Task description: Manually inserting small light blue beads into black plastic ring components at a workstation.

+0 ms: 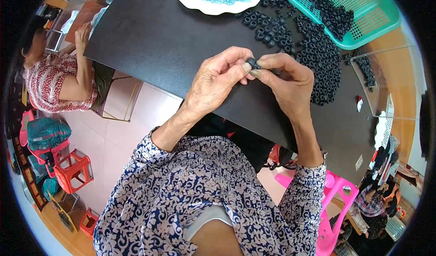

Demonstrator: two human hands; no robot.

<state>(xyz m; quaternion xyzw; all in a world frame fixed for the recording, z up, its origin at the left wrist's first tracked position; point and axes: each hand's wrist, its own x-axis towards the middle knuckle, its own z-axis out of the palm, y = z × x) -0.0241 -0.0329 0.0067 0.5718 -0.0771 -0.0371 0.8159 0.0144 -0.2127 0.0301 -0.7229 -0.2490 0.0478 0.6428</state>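
Note:
Between the thumb and fingers of my left hand (213, 83) is a small round black part (251, 62), held just above the dark table. My right hand (288, 76) meets it from the right, thumb and forefinger pinched together at the part's edge. Whatever those right fingertips hold is too small to make out. Close by on the right spreads a pile of black ring-shaped parts (324, 72), many with their holes facing up. A looser cluster of black parts (268, 29) lies beyond my hands.
A white scalloped plate (193, 4) with small bluish pieces stands at the far edge. Right of it sits a green plastic basket (388, 17) with more black parts. A person in a red patterned top (59, 81) sits at left. Red stools (75, 169) and a pink chair (338, 201) stand around.

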